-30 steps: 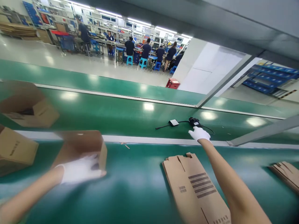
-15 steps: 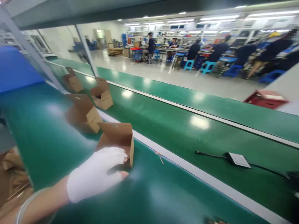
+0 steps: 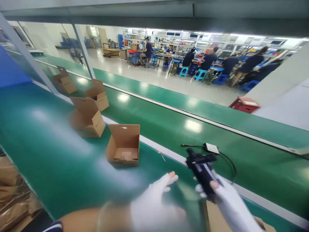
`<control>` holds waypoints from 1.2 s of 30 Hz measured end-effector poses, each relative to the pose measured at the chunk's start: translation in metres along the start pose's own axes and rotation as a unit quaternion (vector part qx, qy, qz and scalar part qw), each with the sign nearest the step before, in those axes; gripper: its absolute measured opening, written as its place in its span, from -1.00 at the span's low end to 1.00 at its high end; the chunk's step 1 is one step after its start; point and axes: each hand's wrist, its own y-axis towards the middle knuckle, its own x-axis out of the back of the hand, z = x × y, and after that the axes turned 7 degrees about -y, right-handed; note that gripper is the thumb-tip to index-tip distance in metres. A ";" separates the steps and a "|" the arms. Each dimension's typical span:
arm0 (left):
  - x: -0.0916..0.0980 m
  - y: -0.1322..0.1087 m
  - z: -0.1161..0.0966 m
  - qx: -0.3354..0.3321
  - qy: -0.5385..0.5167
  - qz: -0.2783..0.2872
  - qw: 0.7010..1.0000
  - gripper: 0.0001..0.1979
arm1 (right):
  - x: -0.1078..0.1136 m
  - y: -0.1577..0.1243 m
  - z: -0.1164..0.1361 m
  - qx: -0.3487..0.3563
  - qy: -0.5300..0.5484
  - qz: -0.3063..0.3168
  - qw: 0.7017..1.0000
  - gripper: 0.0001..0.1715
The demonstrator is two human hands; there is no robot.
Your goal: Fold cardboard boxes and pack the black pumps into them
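Note:
My right hand (image 3: 224, 193), in a white glove with bare fingertips, grips a long black device (image 3: 204, 174) with a small knob at its upper end; its exact kind I cannot make out. My left hand (image 3: 156, 199), gloved the same way and partly blurred, is open over the green bench, apart from the device. An open brown cardboard box (image 3: 124, 145) stands beyond the left hand, its lid raised, no contents visible. Beneath the right hand is another piece of cardboard (image 3: 217, 219), partly hidden. A black cable with a white-labelled block (image 3: 211, 148) lies on the belt.
More open boxes stand at the left, one on the bench (image 3: 89, 119) and two on the green conveyor belt (image 3: 156, 112). A white rail (image 3: 154, 143) separates bench and belt. Brown packaging (image 3: 14, 193) lies at lower left. Several people sit or stand across the room.
My left hand has let go of the cardboard box and moved right, toward me. My right hand has come into view holding the black device. The labelled block's cable now curves toward the right hand.

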 end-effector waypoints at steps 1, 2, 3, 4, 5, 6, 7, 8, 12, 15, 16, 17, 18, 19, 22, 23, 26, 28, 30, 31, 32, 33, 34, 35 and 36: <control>-0.006 0.000 0.006 -0.005 -0.055 0.001 0.998 -0.06 | -0.022 -0.014 0.011 0.022 -0.001 0.066 0.998 -0.14; -0.009 -0.003 0.009 -0.016 -0.095 0.002 0.995 -0.06 | -0.041 -0.027 0.024 0.062 -0.005 0.130 0.990 -0.09; -0.009 -0.008 0.011 -0.026 -0.118 0.005 0.993 -0.08 | -0.056 -0.038 0.037 0.099 -0.006 0.171 0.980 -0.05; -0.007 -0.017 0.013 -0.030 -0.129 0.009 0.991 -0.10 | -0.067 -0.045 0.048 0.125 -0.019 0.214 0.969 -0.09; -0.001 -0.027 0.013 -0.029 -0.132 0.018 0.991 -0.10 | -0.073 -0.047 0.057 0.139 -0.041 0.261 0.954 -0.21; 0.006 -0.039 0.014 -0.025 -0.136 0.027 0.990 -0.09 | -0.077 -0.045 0.062 0.139 -0.062 0.300 0.942 -0.29; 0.014 -0.051 0.015 -0.019 -0.136 0.037 0.990 -0.10 | -0.079 -0.038 0.063 0.124 -0.078 0.330 0.933 -0.32; 0.023 -0.062 0.017 -0.011 -0.135 0.047 0.990 -0.12 | -0.081 -0.026 0.059 0.102 -0.092 0.347 0.928 -0.30; 0.057 -0.089 0.027 0.015 -0.110 0.065 0.992 -0.37 | -0.095 0.056 0.017 -0.046 -0.062 0.208 0.975 -0.34; 0.076 -0.090 0.034 0.048 -0.083 0.095 0.991 -0.49 | -0.101 0.119 -0.002 -0.022 -0.026 0.129 0.991 -0.32; 0.082 -0.090 0.036 0.062 -0.074 0.111 0.989 -0.50 | -0.100 0.135 -0.002 0.006 -0.014 0.103 0.995 -0.30; 0.087 -0.090 0.037 0.071 -0.064 0.121 0.988 -0.50 | -0.099 0.145 0.002 0.032 -0.007 0.078 0.996 -0.27; 0.091 -0.091 0.036 0.073 -0.056 0.119 0.989 -0.51 | -0.099 0.152 0.007 0.055 -0.005 0.058 0.997 -0.23; 0.095 -0.093 0.034 0.063 -0.050 0.101 0.992 -0.51 | -0.099 0.153 0.014 0.074 -0.009 0.048 0.996 -0.17; 0.103 -0.102 0.021 -0.001 -0.055 0.006 0.998 -0.55 | -0.110 0.128 0.034 0.113 -0.039 0.099 0.988 -0.11; 0.106 -0.106 0.013 -0.025 -0.068 -0.019 0.997 -0.55 | -0.115 0.112 0.040 0.130 -0.060 0.153 0.978 -0.16; 0.114 -0.114 -0.017 -0.096 -0.128 -0.060 0.985 -0.43 | -0.132 0.052 0.056 0.182 -0.158 0.374 0.896 -0.32; 0.117 -0.114 -0.039 -0.139 -0.165 -0.091 0.972 -0.28 | -0.136 0.013 0.067 0.186 -0.227 0.442 0.848 -0.35; 0.120 -0.108 -0.058 -0.176 -0.200 -0.135 0.954 -0.28 | -0.129 -0.018 0.077 0.175 -0.305 0.402 0.845 -0.50; 0.121 -0.104 -0.065 -0.195 -0.218 -0.161 0.942 -0.33 | -0.122 -0.031 0.082 0.172 -0.346 0.358 0.850 -0.59; 0.122 -0.099 -0.069 -0.211 -0.234 -0.188 0.930 -0.38 | -0.114 -0.041 0.086 0.166 -0.382 0.313 0.854 -0.63; 0.124 -0.095 -0.071 -0.222 -0.239 -0.213 0.921 -0.41 | -0.105 -0.050 0.088 0.159 -0.407 0.271 0.858 -0.64; 0.125 -0.091 -0.071 -0.227 -0.234 -0.237 0.915 -0.39 | -0.096 -0.059 0.091 0.158 -0.423 0.232 0.862 -0.64; 0.127 -0.088 -0.069 -0.224 -0.218 -0.253 0.916 -0.37 | -0.089 -0.066 0.093 0.160 -0.432 0.196 0.866 -0.64; 0.129 -0.086 -0.066 -0.214 -0.191 -0.259 0.922 -0.33 | -0.084 -0.074 0.096 0.172 -0.437 0.157 0.869 -0.66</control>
